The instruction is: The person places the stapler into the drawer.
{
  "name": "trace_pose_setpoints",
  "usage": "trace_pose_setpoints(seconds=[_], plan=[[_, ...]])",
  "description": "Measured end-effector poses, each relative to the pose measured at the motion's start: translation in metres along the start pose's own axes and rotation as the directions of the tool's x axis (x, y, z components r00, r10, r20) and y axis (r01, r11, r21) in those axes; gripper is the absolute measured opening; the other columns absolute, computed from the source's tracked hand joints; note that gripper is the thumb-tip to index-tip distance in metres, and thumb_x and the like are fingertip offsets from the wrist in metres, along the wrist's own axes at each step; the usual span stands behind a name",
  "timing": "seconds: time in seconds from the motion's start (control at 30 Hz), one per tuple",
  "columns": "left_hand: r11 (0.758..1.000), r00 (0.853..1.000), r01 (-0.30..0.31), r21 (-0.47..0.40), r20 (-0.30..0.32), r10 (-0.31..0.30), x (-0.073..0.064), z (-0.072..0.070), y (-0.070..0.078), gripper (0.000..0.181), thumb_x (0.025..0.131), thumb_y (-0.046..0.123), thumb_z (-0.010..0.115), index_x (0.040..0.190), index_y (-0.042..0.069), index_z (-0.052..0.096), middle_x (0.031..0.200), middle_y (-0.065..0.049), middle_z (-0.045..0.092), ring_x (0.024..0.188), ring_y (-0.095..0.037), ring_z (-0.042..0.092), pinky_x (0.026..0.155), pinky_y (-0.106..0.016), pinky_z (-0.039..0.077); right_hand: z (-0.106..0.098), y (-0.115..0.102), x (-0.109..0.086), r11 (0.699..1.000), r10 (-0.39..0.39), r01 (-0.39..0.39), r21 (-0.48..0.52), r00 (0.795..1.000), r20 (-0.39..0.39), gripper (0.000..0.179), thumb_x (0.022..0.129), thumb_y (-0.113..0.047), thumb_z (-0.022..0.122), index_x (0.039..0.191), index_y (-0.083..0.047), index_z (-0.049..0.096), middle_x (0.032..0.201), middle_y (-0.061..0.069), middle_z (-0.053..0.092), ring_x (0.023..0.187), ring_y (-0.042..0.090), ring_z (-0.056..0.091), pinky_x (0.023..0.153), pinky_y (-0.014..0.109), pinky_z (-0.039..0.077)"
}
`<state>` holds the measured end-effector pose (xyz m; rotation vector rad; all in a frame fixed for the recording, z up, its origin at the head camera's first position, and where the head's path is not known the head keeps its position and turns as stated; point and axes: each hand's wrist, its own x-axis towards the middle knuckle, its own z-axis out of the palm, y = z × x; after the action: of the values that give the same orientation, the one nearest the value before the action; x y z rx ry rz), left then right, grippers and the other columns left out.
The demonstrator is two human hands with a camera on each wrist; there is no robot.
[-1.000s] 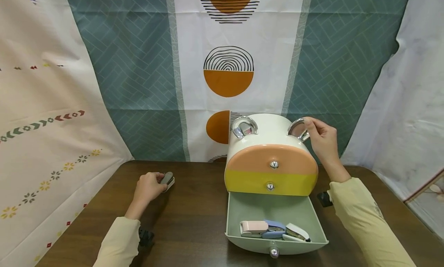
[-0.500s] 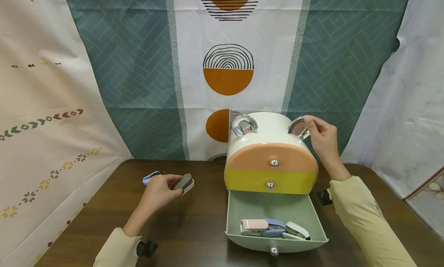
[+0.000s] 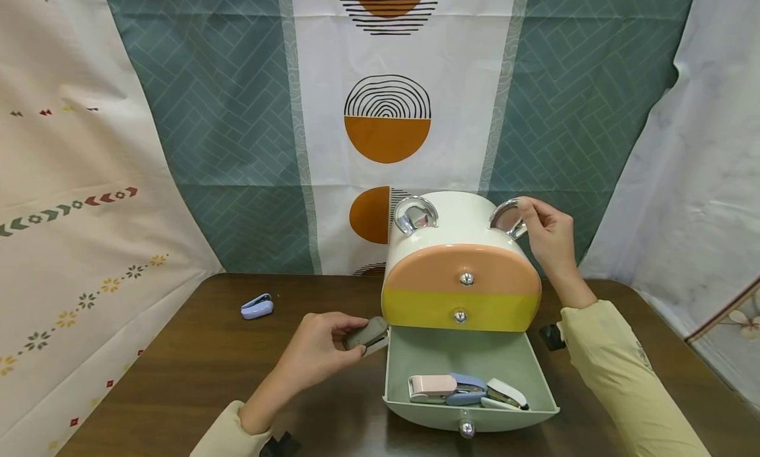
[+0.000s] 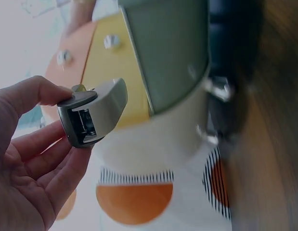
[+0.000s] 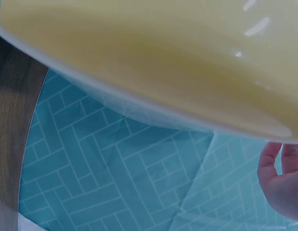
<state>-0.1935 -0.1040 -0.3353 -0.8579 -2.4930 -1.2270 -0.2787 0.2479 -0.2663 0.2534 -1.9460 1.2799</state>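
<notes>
My left hand pinches a grey mini stapler between thumb and fingers. It is in the air by the left side of the pulled-out green drawer. In the left wrist view one end of the stapler faces the camera. My right hand holds the right chrome ear-shaped handle on top of the small rounded drawer cabinet. A pink stapler, a blue stapler and a white stapler lie along the drawer's front. The right wrist view shows only part of that hand.
A lavender-blue stapler lies at the left back of the dark wooden table. The cabinet's orange drawer and yellow drawer are closed. Patterned cloth hangs behind the table.
My left hand has carried the grey stapler rightward from the table's left side to the drawer, uncovering the lavender-blue stapler. My right hand stays on the handle.
</notes>
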Motion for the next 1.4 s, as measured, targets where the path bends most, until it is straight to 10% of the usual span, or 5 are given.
trace_pose_setpoints(seconds=[0.27,0.5,0.93,1.4], plan=[[0.993,0.991,-0.112,0.024,0.076,0.109,0.01,0.029,0.017,0.025,0.069,0.005,0.071,0.094,0.003,0.071,0.088,-0.004,0.069,0.071,-0.004,0.059,0.062,-0.015,0.047,-0.001,-0.029,-0.007,0.999,-0.027,0.027,0.039,1.0,0.008,0.03,0.092,-0.014,0.053,0.1,0.014,0.062,0.065,-0.025,0.055,0.047,-0.001,0.029,0.052,0.015,0.031],[0.969,0.973,-0.203,0.143,0.136,0.184,0.02,0.05,0.022,0.023,0.069,0.009,0.069,0.091,0.007,0.073,0.084,0.0,0.07,0.07,-0.001,0.058,0.062,-0.014,0.044,-0.001,-0.008,-0.002,1.0,0.007,-0.007,0.018,1.0,0.006,0.03,0.091,-0.017,0.054,0.103,0.009,0.064,0.068,-0.025,0.056,0.047,-0.001,0.031,0.051,0.016,0.031],[0.938,0.938,-0.209,0.278,0.327,0.112,0.04,0.081,0.017,0.025,0.068,0.007,0.067,0.092,0.01,0.074,0.084,0.005,0.069,0.055,0.0,0.038,0.048,-0.012,0.029,0.0,-0.028,-0.009,0.996,-0.044,0.045,0.071,0.999,-0.012,0.029,0.091,-0.011,0.053,0.104,0.014,0.061,0.075,-0.031,0.057,0.061,0.0,0.046,0.059,0.011,0.037],[0.915,0.903,-0.233,0.329,0.423,0.078,0.049,0.096,0.012,0.026,0.069,0.01,0.074,0.095,0.012,0.073,0.091,0.007,0.069,0.079,0.001,0.059,0.062,-0.012,0.044,0.0,-0.022,-0.007,0.996,-0.046,0.047,0.073,0.999,-0.016,0.027,0.091,-0.008,0.053,0.104,0.014,0.061,0.076,-0.031,0.057,0.065,-0.002,0.049,0.06,0.011,0.038]])
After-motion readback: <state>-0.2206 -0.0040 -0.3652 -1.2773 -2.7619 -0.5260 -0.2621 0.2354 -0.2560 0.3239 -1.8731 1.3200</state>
